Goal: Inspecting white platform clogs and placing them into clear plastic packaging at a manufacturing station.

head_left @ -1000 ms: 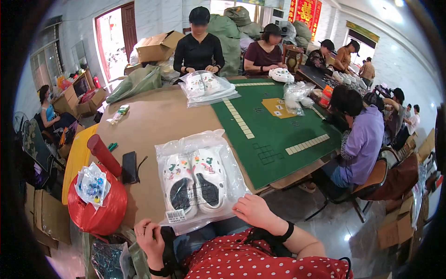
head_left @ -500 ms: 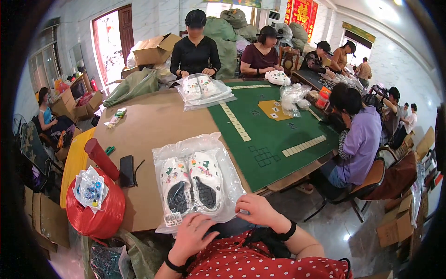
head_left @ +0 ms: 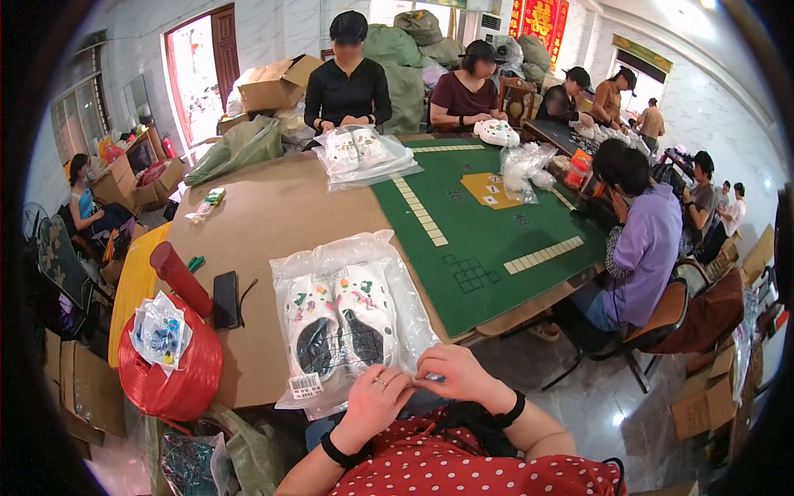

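1. Pinching the near-right edge of a clear bag (head_left: pixel 419 324), the person's left hand (head_left: pixel 376 403) and right hand (head_left: pixel 457 376) meet just in front of the body, fingertips close together on the plastic; how much of it lies under the left fingers I cannot tell from here.
2. The bag lies flat at the near side of the brown desk (head_left: pixel 248 227), right before the person in the red dotted top (head_left: pixel 430 467).
3. Inside it, side by side, sit two white clogs (head_left: pixel 361 302), toes pointing away, colourful charms on top and dark insoles showing; a white label (head_left: pixel 306 385) shows at the near-left corner.
4. To the left I see a dark phone (head_left: pixel 226 299), with a red cylinder (head_left: pixel 180 279) leaning beside it.
5. Nearer, a big red roll of twine (head_left: pixel 169 388) carries a small clear packet of blue bits (head_left: pixel 160 332).
6. To the right of the bag spreads a green mat (head_left: pixel 471 302) with rows of pale rectangles.
7. Across from me, a co-worker in black (head_left: pixel 347 91) has both hands at another bag of white clogs (head_left: pixel 366 150); a co-worker in purple (head_left: pixel 651 240) sits along the right side.
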The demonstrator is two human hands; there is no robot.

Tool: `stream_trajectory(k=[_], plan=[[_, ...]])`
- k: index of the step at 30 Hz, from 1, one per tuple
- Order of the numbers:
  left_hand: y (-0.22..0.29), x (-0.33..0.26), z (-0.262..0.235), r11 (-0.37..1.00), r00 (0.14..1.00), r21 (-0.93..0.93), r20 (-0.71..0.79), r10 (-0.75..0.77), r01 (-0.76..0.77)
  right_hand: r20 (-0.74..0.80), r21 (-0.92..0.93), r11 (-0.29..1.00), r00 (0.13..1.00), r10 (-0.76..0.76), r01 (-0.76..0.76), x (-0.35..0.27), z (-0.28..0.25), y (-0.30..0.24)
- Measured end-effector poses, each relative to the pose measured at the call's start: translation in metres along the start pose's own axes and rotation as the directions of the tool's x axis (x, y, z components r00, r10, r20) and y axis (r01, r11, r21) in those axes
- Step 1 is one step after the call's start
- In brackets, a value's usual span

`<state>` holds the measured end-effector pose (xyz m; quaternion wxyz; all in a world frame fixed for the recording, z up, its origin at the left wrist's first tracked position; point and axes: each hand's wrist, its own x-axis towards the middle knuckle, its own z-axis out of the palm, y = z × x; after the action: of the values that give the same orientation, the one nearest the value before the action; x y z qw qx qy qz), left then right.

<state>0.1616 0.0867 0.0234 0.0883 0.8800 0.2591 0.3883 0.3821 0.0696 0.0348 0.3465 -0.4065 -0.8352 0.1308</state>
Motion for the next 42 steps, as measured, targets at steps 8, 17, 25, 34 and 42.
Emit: stream_trajectory(k=[8, 17, 25, 34, 42], plan=[[0.001, -0.014, -0.004, 0.995, 0.999, 0.094, -0.023, -0.044, 0.046, 0.025, -0.029, 1.0, 1.0, 0.003, -0.003, 0.004, -0.006, 0.002], [-0.019, -0.061, -0.042, 0.954, 0.992, 0.273, -0.074, -0.105, 0.121, -0.02, -0.087, 0.995, 0.998, 0.053, -0.055, 0.007, -0.013, 0.006], [-0.031, -0.096, -0.082, 0.871, 0.96, 0.415, -0.202, -0.195, 0.264, -0.09, -0.135, 0.985, 0.991, 0.097, -0.109, 0.009, -0.015, 0.009], [-0.036, -0.114, -0.097, 0.806, 0.926, 0.472, -0.294, -0.236, 0.356, -0.093, -0.139, 0.984, 0.991, 0.098, -0.11, 0.011, -0.015, 0.005], [-0.04, -0.123, -0.101, 0.788, 0.899, 0.464, -0.361, -0.249, 0.404, -0.082, -0.137, 0.982, 0.99, 0.118, -0.128, 0.009, -0.014, 0.009]])
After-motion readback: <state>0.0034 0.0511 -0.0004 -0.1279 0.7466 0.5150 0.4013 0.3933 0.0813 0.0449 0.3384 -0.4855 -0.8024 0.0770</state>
